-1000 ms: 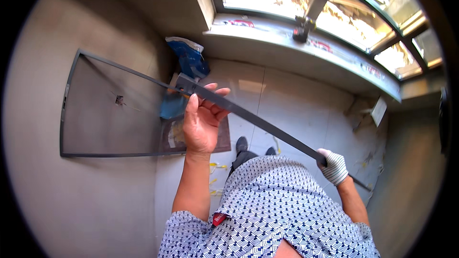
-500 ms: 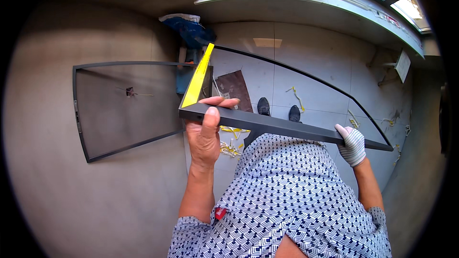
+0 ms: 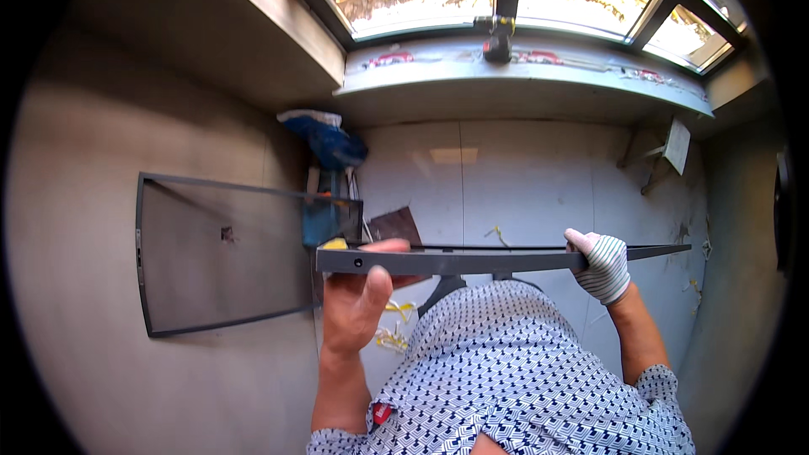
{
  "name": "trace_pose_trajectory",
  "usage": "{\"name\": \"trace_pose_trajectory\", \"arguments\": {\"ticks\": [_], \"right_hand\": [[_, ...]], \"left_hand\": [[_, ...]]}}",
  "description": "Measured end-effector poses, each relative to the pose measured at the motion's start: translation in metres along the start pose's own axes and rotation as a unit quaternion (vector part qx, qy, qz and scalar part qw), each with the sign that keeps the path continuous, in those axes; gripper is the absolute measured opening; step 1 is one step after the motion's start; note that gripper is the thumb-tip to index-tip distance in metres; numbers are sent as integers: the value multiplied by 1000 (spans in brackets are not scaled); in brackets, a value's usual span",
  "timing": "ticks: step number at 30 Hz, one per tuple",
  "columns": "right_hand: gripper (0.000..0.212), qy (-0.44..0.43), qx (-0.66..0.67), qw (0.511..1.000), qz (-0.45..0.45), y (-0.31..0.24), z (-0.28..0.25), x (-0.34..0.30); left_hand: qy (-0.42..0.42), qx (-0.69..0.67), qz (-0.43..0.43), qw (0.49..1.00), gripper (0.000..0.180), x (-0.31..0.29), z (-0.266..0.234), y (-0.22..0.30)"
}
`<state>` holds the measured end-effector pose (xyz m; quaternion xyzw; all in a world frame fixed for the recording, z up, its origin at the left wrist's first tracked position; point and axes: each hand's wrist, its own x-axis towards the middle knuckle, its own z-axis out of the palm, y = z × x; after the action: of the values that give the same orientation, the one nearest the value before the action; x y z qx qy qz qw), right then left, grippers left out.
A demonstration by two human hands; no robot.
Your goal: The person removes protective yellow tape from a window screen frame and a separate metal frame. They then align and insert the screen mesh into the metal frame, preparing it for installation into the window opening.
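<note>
A dark grey window screen frame (image 3: 459,263) lies across in front of my body, seen nearly edge-on. My left hand (image 3: 354,307), bare, holds its left end, thumb on the near side and fingers behind. A small round hole shows in the near edge close to that thumb, and a bit of yellow tape (image 3: 335,243) shows on the corner. My right hand (image 3: 604,266), in a striped glove with bare fingertips, is closed round the frame toward its right end.
A similar mesh screen (image 3: 223,261) leans against the left wall. Beyond it are a blue bag (image 3: 329,141) and a brown board (image 3: 394,226) on the tiled floor. A cordless drill (image 3: 497,44) stands on the windowsill, a small stool (image 3: 670,152) at right. Yellow-white strips (image 3: 391,337) litter the floor.
The frame has tilted from slanting, with its opening and yellow strip showing, to almost level and edge-on. My view has lifted, bringing more of the window in. Both hands keep their hold.
</note>
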<state>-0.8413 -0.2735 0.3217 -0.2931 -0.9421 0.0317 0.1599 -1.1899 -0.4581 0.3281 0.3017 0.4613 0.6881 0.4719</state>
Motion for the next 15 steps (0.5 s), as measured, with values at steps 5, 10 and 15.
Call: {"name": "trace_pose_trajectory", "arguments": {"ticks": [5,10,15], "right_hand": [[35,15,12,1000,-13,13,-11,9],[36,20,68,997,-33,21,-11,7],[40,43,92,995,-21,32,-14,5]], "left_hand": [[-16,146,45,988,71,-33,-50,32],[143,281,286,905,71,-3,-50,36],[-8,307,127,943,38,16,-42,22]]}}
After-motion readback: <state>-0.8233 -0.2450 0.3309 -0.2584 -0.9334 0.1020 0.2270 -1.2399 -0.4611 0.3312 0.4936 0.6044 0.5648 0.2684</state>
